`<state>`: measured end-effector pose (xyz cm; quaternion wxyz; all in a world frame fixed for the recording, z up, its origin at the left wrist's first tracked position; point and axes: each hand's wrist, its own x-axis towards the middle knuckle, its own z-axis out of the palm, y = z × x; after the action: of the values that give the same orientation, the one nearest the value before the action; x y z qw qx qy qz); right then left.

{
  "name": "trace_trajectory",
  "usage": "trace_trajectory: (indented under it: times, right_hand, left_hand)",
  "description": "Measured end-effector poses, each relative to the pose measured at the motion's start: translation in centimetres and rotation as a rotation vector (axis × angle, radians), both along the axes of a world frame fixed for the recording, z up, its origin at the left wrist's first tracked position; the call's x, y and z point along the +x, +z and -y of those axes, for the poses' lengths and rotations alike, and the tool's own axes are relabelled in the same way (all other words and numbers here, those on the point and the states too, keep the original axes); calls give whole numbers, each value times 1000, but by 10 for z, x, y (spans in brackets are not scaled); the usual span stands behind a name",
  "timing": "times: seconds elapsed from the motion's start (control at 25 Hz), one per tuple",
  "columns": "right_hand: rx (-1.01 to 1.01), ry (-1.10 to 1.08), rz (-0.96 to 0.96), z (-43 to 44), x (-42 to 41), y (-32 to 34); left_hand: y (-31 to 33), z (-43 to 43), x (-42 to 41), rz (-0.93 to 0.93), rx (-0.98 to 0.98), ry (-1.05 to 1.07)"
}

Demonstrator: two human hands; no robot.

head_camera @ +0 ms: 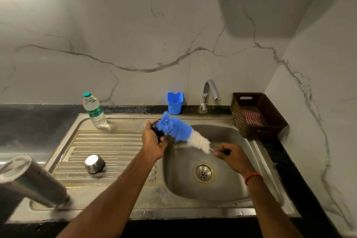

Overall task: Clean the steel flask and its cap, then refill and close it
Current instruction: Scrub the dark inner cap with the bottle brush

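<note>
Presently: left grip (pixel 152 141) clamped on dark cap (pixel 158 132) over the sink (pixel 228 189), far-left side. Right grip (pixel 231 155) pinches the handle of the blue-and-white brush (pixel 179 129), bristles touching the cap. Steel flask (pixel 38 183) at near left, on drainboard (pixel 116 141) corner; steel cup (pixel 94 164) inverted mid-drainboard.

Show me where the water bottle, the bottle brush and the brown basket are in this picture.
water bottle (pixel 95 114): head view, on its label.
bottle brush (pixel 174 127): head view, on the blue bristles.
brown basket (pixel 237 120): head view, on its left outer wall.
</note>
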<state>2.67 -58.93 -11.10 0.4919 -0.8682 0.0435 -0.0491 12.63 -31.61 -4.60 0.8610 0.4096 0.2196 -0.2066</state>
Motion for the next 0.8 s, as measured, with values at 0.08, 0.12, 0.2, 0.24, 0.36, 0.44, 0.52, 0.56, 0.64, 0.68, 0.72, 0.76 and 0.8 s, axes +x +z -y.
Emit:
trace_trajectory:
  times: [0.08, 0.12, 0.2, 0.24, 0.36, 0.44, 0.52, 0.56, 0.64, 0.68, 0.72, 0.76, 0.8]
  right_hand:
    - [-28, 17, -4, -8, 6, 7]
    - [-35, 39, 25, -18, 13, 15]
    - [-41, 48, 63, -38, 25, 26]
    - [-42, 38, 67, -37, 27, 26]
    - [-19, 30, -3, -2, 6, 8]
    - [-9, -25, -13, 7, -7, 2]
    - [-9, -14, 63, -10, 2, 11]
    - [3, 16, 107, -24, 10, 18]
    - [20, 37, 135, -37, 20, 25]
    - [24, 19, 135, -30, 17, 24]
    - [23, -10, 126, -19, 9, 21]
    - [22, -38, 110, -7, -2, 14]
    - [18, -52, 102, 0, -11, 11]
  left_hand:
    - [-1, 5, -3, 8, 51, -12]
    - [-2, 10, -6, 19, 67, -27]
    - [-3, 18, -7, 22, 33, -31]
    - [-4, 17, -3, 12, 19, -27]
    - [2, 3, 6, -30, -4, 22]
    - [4, 5, 5, -32, 1, 19]
    - [5, 23, -5, 21, 73, -33]
    - [4, 32, -8, 46, 79, -60]
    - [5, 44, -9, 66, 10, -88]
    - [7, 43, -5, 70, -30, -82]
    - [9, 39, 0, 76, -55, -72]
    - [10, 34, 3, 79, -65, -73]
    - [9, 32, 5, 86, -47, -86]
